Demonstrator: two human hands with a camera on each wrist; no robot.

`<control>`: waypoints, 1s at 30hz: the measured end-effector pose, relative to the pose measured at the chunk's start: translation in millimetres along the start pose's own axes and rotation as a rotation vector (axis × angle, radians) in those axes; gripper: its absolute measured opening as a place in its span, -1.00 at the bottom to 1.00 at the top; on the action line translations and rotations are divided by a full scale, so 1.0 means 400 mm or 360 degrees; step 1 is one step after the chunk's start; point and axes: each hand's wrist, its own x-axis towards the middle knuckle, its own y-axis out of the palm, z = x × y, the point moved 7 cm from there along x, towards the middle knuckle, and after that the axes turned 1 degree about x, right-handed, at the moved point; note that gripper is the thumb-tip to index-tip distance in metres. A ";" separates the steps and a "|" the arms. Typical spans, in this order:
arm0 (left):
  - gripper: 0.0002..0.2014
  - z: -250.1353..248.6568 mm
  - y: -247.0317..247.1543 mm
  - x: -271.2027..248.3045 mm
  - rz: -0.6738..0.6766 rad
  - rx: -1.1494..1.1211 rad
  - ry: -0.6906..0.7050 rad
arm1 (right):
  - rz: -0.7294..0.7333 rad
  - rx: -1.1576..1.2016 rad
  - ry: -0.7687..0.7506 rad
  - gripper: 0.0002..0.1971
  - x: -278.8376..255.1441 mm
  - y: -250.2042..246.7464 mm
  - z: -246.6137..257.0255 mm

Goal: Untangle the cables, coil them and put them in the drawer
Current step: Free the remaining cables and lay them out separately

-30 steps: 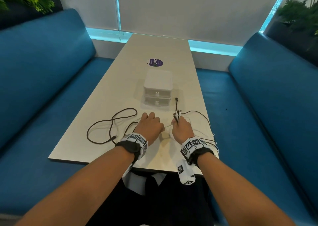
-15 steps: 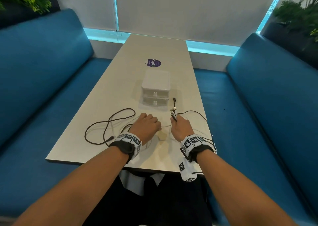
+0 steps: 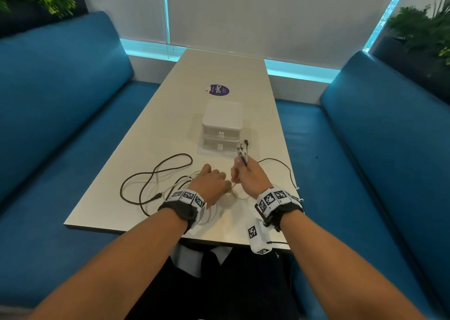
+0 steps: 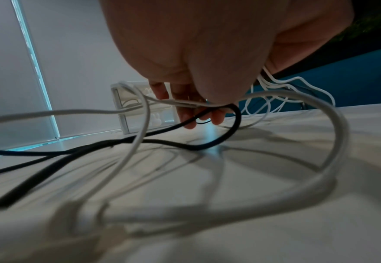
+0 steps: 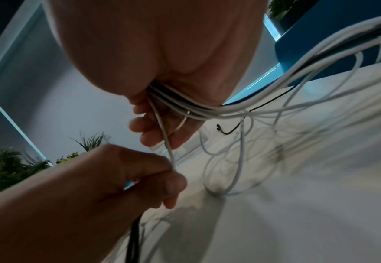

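White table between blue benches. Right hand clamps bundled cable ends, anchoring them. Left hand pinches one white cable, likely to draw it free.

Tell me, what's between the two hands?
A thin white cable runs from the right hand to the left hand, clearest in the right wrist view.

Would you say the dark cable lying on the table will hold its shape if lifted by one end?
Probably not: the dark cable lies in loose, wandering loops on the table, so it looks floppy and would likely trail. It also crosses the white cable, so it may drag that along.
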 end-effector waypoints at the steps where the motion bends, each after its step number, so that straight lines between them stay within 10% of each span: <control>1: -0.72 -0.001 0.004 0.000 0.0008 -0.0017 0.0000 | 0.0057 0.0028 0.0000 -0.71 -0.001 0.016 0.006; 18: -0.71 0.096 -0.009 -0.024 -0.0065 0.0017 -0.0110 | -0.0036 -0.1165 -0.0062 -0.70 -0.003 -0.062 -0.045; 30: -0.68 0.051 -0.036 -0.005 -0.0081 0.0093 -0.0185 | -0.0026 -0.0446 0.0197 -0.73 -0.013 -0.012 -0.027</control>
